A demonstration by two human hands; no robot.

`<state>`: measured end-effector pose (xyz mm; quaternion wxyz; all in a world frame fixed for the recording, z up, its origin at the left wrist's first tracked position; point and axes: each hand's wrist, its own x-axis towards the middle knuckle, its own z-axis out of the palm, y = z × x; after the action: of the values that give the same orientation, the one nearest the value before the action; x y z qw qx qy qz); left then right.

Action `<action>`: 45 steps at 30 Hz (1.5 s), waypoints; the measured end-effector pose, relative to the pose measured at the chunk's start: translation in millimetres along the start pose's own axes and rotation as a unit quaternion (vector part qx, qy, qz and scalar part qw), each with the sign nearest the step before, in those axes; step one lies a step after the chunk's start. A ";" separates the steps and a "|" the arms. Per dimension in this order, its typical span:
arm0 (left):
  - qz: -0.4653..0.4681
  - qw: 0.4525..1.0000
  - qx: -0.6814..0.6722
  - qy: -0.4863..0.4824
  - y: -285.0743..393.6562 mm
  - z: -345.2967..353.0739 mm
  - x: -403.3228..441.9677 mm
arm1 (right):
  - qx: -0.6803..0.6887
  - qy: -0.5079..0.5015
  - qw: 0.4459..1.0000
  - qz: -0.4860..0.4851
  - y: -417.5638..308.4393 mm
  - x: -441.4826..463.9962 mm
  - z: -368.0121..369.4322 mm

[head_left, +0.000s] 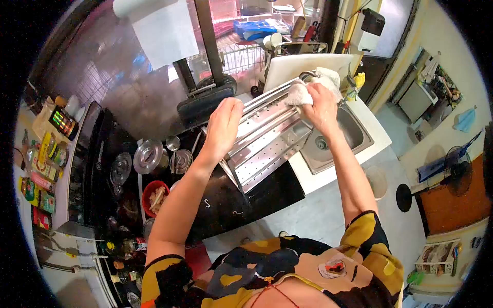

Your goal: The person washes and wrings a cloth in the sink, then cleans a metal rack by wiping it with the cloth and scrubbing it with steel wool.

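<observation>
metal rack (259,164) and table: the rack lies tilted at the centre of the view, its perforated panels and bars over the table (277,197), black and glossy there, pale around the sink.
sink (354,138): steel, at three o'clock from the rack, its drain visible, the rack's right end reaching its near side.
white board (287,69): upright at one o'clock, behind the rack.
lidded pot (149,156): at nine o'clock, well apart from the rack.
red bowl (146,197): at eight o'clock, holding pale pieces.
left hand (223,126): at the rack's ten o'clock side, back of the hand showing; the fingertips are hidden, so i cannot tell whether the fingers grasp it.
right hand (324,105): at the rack's two o'clock corner, fingers clenched on the cloth.
cloth (299,93): pale, bunched, against the rack's upper right end.
</observation>
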<state>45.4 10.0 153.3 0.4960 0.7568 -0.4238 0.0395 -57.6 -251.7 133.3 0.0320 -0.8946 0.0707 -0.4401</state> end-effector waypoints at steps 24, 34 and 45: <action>-0.023 0.970 -0.239 0.030 -15.1 -1.3 12.2 | -0.110 -0.162 0.978 0.070 -39.0 17.9 -5.0; 0.013 0.966 -0.231 0.118 -8.7 -8.6 0.7 | 0.094 0.004 0.985 -0.144 -180.3 -16.8 -16.5; -0.036 0.898 -0.402 0.173 -9.4 -65.5 -56.1 | 0.355 -0.103 0.911 0.181 -116.8 20.5 -10.2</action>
<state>39.6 96.6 152.7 0.8248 0.4889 -0.2833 -0.0218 -41.8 -139.4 169.6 0.4337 -0.8365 0.0668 -0.3282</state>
